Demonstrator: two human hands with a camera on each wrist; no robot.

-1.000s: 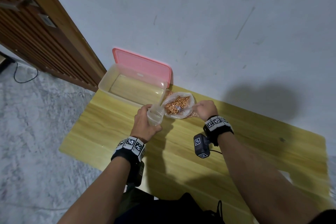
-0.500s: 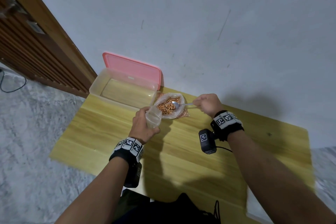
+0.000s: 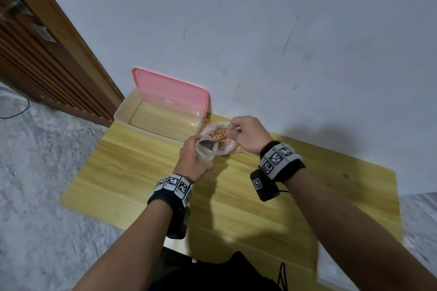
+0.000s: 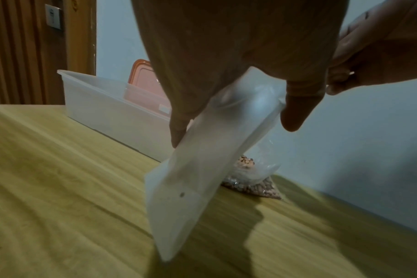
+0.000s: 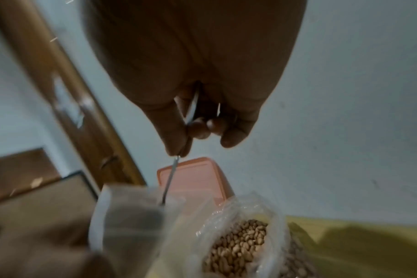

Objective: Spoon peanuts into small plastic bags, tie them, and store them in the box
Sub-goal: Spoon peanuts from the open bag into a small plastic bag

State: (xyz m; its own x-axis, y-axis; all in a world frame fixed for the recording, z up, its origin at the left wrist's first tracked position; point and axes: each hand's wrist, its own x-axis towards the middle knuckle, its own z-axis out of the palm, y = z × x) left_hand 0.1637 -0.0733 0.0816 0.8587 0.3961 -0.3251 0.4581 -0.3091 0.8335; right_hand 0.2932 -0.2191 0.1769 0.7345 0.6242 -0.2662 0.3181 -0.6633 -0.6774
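Observation:
My left hand [image 3: 192, 160] grips a small clear plastic bag [image 3: 206, 149] by its mouth; the bag [image 4: 198, 169] hangs down, its tip just above the table. My right hand [image 3: 246, 134] pinches a metal spoon [image 5: 170, 178] by the handle, and the spoon's bowl dips into the small bag's open mouth [image 5: 131, 212]. Just behind it lies a large open bag of peanuts [image 3: 218, 134], also seen from the right wrist [image 5: 238, 242]. The clear storage box [image 3: 156, 120] stands open at the table's back left, with nothing visible inside.
A pink lid [image 3: 172, 87] leans on the wall behind the box. The low wooden table [image 3: 307, 196] stands against a pale wall. A brown slatted door [image 3: 40, 54] is at left, and grey floor [image 3: 35, 184] surrounds the table.
My right hand has lifted the spoon out of the peanut bag and swung it left, tipping its bowl into the small bag. My left hand has kept its hold on the bag.

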